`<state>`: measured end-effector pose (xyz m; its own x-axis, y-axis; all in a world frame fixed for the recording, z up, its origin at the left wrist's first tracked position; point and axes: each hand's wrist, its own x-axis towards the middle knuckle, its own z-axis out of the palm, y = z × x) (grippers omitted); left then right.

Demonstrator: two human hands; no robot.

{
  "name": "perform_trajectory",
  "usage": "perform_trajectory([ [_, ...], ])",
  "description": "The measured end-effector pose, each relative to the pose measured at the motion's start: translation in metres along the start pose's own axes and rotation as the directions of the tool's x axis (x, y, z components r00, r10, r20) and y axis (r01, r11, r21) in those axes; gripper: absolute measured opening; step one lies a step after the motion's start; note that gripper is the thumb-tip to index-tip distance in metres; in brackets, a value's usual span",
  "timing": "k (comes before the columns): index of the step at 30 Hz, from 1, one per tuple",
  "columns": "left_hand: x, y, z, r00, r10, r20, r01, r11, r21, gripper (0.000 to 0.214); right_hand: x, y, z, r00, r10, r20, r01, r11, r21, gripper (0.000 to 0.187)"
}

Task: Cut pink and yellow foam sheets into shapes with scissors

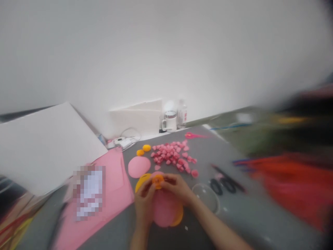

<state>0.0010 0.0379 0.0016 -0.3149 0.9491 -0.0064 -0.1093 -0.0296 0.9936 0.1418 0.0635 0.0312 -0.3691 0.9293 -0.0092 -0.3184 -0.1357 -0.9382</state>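
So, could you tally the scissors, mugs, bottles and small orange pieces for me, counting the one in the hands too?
Scissors: 2 (pink pair, black-handled pair)
Mug: 1
Bottle: 1
Small orange pieces: 3 (two on the table, one held)
Total: 7

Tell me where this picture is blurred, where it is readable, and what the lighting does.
Head view, outer edges: heavy smearing, notably at right, where the red material loses its outline; head view, middle: the orange piece and white mug read better, though soft; head view, left: pixelation covers part of the pink sheets; head view, overall: soft light, no hard shadows visible.
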Motion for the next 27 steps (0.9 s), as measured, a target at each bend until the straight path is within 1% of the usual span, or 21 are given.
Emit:
perform_trajectory([
  [4,-0.0003,0.0014,0.0004,1.0,-0.02,0.02,0.02,1.0,-0.003,0.033,0.0008,0.0013,-0.0002,1.0,-0.002,-0.009,0.002,1.0,0.007,0.031],
  [8,-0.0002,0.0006,0.0,1.0,-0.014,0.024,0.014,1.0,-0.011,0.036,0.0015,0.0052,-0.0013,1.0,-0.004,-0.011,0.004,1.0,0.024,0.035],
  [13,-0.0007,0.001,0.0008,0.999,-0.007,0.047,0.009,0.998,-0.055,0.031,0.0018,0.0061,-0.002,1.0,0.006,-0.01,-0.005,0.999,0.046,0.037],
  [18,-0.0016,0.0039,0.0029,0.999,-0.017,0.027,0.019,0.998,-0.067,0.031,0.0012,0.0034,-0.0017,1.0,-0.006,-0.005,0.006,1.0,0.019,0.034],
  [23,-0.0009,0.0006,0.0013,0.999,-0.031,0.031,0.033,0.997,-0.064,0.033,0.0008,0.002,-0.001,1.0,0.0,0.004,0.0,1.0,0.019,0.033],
  [27,-0.0007,-0.0011,0.0005,1.0,0.012,0.02,-0.012,1.0,-0.016,0.034,0.0019,-0.0005,0.0,0.999,0.018,-0.042,-0.018,1.0,0.006,0.038],
])
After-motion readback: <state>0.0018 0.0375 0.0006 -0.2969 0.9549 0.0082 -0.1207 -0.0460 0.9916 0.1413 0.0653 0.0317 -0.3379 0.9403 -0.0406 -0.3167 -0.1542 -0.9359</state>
